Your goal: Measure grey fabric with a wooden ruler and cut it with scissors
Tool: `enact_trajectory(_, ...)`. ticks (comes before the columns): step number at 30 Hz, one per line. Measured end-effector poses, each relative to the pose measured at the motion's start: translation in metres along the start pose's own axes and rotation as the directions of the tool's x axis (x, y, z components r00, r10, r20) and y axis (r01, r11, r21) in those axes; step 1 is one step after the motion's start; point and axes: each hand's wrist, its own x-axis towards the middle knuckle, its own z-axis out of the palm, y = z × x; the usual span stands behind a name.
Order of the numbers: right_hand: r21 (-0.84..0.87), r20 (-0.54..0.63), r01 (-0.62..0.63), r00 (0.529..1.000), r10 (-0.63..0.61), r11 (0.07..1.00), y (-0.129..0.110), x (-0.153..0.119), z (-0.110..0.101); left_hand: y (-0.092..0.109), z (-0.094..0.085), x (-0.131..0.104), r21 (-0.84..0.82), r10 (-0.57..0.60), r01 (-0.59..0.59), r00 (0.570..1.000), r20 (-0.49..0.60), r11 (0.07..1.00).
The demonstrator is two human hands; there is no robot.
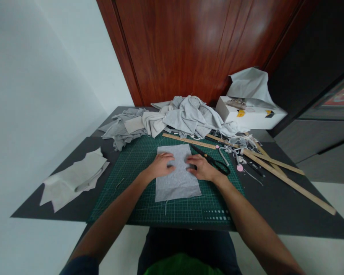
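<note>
A grey rectangular piece of fabric (178,181) lies flat on the green cutting mat (137,168), a fold or band showing along its near end. My left hand (162,165) rests on the fabric's left side, fingers apart and pointing inward. On its right edge lies my right hand (201,167), fingers spread, with nothing gripped. Black-handled scissors (218,164) lie just beyond and right of my right hand, partly behind it. A wooden ruler (189,141) crosses the mat past the fabric's far edge.
Crumpled grey and cream cloth (186,116) is heaped at the back. A white box (253,116) stands back right. Wooden sticks (292,185), cords and small tools lie on the right. Cut pale fabric (74,177) lies left. A loose thread (165,208) is near the front.
</note>
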Motion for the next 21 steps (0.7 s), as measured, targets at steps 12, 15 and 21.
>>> enact_trajectory(12, -0.056, -0.136, -0.039, 0.99, 0.031, 0.998, -0.003, -0.01, -0.008, -0.002, 0.01, -0.006, 0.1, 0.128, -0.138, 0.986, 0.105, 0.985)
enact_trajectory(15, 0.036, -0.082, 0.096, 0.992, -0.093, 0.995, -0.018, -0.009, -0.006, -0.001, 0.009, -0.006, 0.162, 0.077, -0.09, 0.994, 0.081, 0.983)
enact_trajectory(21, 0.063, -0.024, 0.14, 0.99, -0.138, 0.988, -0.026, -0.005, 0.005, 0.021, 0.012, 0.001, 0.394, -0.211, 0.254, 0.966, -0.15, 0.883)
